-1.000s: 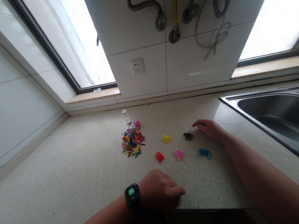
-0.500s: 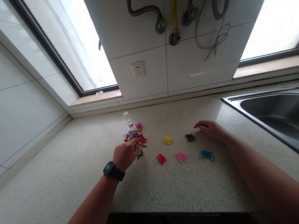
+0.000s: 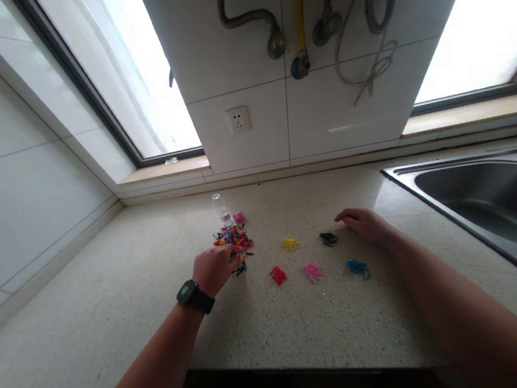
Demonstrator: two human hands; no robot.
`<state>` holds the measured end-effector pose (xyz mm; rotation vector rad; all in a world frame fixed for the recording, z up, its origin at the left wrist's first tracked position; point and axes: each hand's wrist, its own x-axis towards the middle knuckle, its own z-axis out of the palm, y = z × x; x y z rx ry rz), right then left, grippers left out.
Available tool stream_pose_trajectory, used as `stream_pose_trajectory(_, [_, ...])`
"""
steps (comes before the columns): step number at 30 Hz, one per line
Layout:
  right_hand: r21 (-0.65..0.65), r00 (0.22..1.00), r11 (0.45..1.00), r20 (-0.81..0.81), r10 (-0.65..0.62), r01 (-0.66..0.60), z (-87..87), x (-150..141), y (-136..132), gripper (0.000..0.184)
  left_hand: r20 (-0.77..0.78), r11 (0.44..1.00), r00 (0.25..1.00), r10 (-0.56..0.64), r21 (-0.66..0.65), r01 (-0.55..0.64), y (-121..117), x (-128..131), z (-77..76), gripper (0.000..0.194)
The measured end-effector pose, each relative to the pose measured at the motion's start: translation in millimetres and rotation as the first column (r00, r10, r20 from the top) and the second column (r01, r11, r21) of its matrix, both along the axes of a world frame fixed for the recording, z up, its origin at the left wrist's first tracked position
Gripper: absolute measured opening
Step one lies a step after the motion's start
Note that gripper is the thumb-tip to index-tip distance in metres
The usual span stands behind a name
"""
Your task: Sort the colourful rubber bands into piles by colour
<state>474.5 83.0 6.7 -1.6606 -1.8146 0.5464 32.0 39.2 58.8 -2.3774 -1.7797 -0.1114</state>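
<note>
My left hand (image 3: 213, 271), with a dark watch at the wrist, reaches to the near edge of a mixed pile of colourful small rubber bands (image 3: 240, 238). Its fingers are bent together and point down; what they pinch is hidden. My right hand (image 3: 365, 225) lies on the counter with its fingers loosely stretched, holding nothing. Beside its fingertips is a small black heap of bands (image 3: 328, 239). Sorted heaps lie between the hands: yellow bands (image 3: 290, 243), red bands (image 3: 278, 275), pink bands (image 3: 313, 272) and blue bands (image 3: 357, 268).
Behind the mixed pile stands a clear container (image 3: 221, 210) with a pink object (image 3: 239, 217) beside it. A steel sink (image 3: 399, 179) is set into the speckled counter (image 3: 274, 329) on the right. The tiled wall carries a socket (image 3: 238, 119) and hoses.
My left hand has drawn back slightly toward me and its fingers have bent closer together at the mixed pile. My right hand stays in place.
</note>
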Motion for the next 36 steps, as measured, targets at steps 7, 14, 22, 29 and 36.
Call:
stream_pose_trajectory(7, [-0.010, 1.000, 1.000, 0.017, -0.003, 0.003, 1.7, -1, 0, 0.035, 0.000, 1.000, 1.000, 0.018, 0.014, -0.018, -1, 1, 1.5, 0.032])
stream_pose_trajectory(14, [0.014, 1.000, 1.000, 0.018, 0.004, -0.004, 2.2, -1, 0, 0.034, 0.019, 0.999, 1.000, 0.014, 0.035, -0.015, -5, 6, 10.1, 0.029])
stream_pose_trajectory(22, [0.009, 1.000, 1.000, 0.030, 0.002, -0.002, -3.7, 1, 4, 0.033, 0.289, 0.968, 0.929, -0.233, 0.161, 0.193, -34, 39, 16.4, 0.023])
stream_pose_trajectory(29, [0.034, 0.998, 0.999, 0.067, -0.007, 0.005, -3.4, -2, 4, 0.031, 0.394, 0.887, 0.797, -0.458, 0.145, 0.438, -68, 98, -0.3, 0.013])
stream_pose_trajectory(36, [0.047, 0.996, 0.999, 0.091, 0.004, -0.008, 1.2, -7, 2, 0.029, 0.249, 0.827, 0.789, -0.562, 0.198, 0.526, -77, 118, -21.2, 0.018])
